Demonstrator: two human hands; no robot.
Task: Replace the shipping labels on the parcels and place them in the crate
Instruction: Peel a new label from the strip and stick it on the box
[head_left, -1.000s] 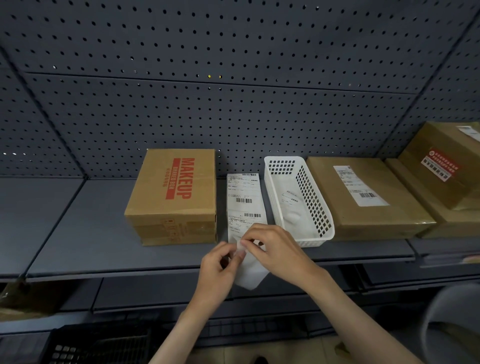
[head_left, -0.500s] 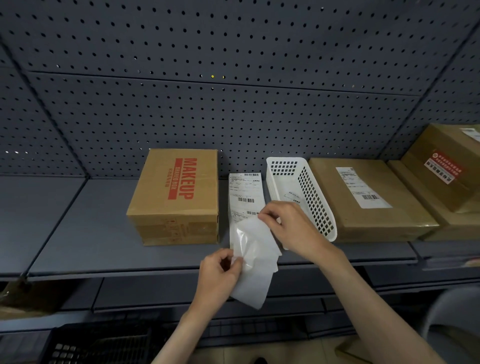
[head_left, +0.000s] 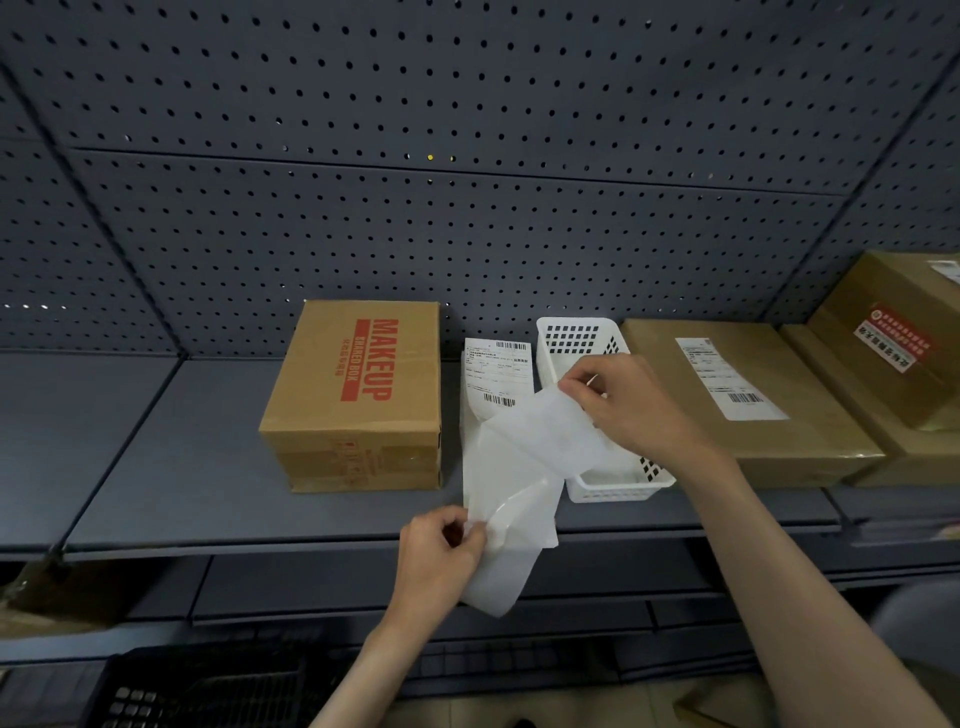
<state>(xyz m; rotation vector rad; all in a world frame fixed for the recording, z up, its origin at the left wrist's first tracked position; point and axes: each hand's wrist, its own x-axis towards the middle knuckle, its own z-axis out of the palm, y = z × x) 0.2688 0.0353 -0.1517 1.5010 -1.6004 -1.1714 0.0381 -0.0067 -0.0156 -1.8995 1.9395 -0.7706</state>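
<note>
My right hand (head_left: 631, 402) pinches the top corner of a white shipping label (head_left: 540, 436) and holds it up over the white basket (head_left: 618, 486). My left hand (head_left: 441, 553) pinches the glossy backing sheet (head_left: 506, 566) at the shelf's front edge, and the two sheets are partly peeled apart. A stack of printed labels (head_left: 496, 371) lies on the shelf behind them. A brown box marked MAKEUP (head_left: 358, 395) stands to the left. A flat brown parcel (head_left: 743, 400) with a label on top lies right of the basket.
Two more brown parcels (head_left: 893, 338) are stacked at the far right of the grey shelf (head_left: 182, 467). A pegboard wall (head_left: 467, 156) backs the shelf. A black crate (head_left: 208, 686) sits below at the bottom left.
My right hand has risen up and to the right, pulling the label away from its backing. My left hand stays low, holding the backing sheet.
</note>
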